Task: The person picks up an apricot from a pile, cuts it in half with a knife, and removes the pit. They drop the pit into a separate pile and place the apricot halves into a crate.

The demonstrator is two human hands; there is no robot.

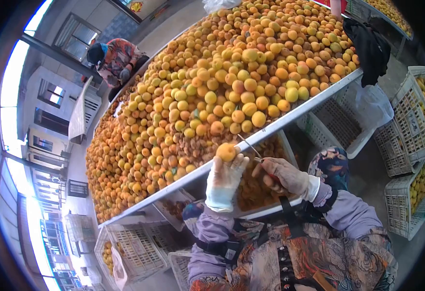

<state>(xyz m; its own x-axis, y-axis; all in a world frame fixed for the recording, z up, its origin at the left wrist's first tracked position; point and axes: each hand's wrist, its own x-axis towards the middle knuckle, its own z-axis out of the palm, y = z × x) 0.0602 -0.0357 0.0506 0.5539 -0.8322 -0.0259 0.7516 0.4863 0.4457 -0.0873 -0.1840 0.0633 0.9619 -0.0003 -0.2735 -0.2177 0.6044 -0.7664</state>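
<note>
A yellow-orange apricot (pixel 225 152) sits at the fingertips of my left hand (pixel 224 180), which wears a whitish glove and is turned palm up. My gloved right hand (pixel 287 175) is wrapped round a pitting tool (pixel 250 146) with a thin metal shaft and a reddish handle, mostly covered by the fingers. The shaft points up and left, its tip a little to the right of the apricot. Both hands are at the near edge of the table, over a white crate (pixel 269 210) holding orange-brown fruit pieces.
A metal-edged table (pixel 314 99) carries a large heap of apricots (pixel 232 63). A black garment (pixel 369 48) hangs over its right corner. Plastic crates (pixel 406 131) of fruit stand at the right, another crate (pixel 132 247) at lower left. Across the table a person (pixel 118 60) bends over the fruit.
</note>
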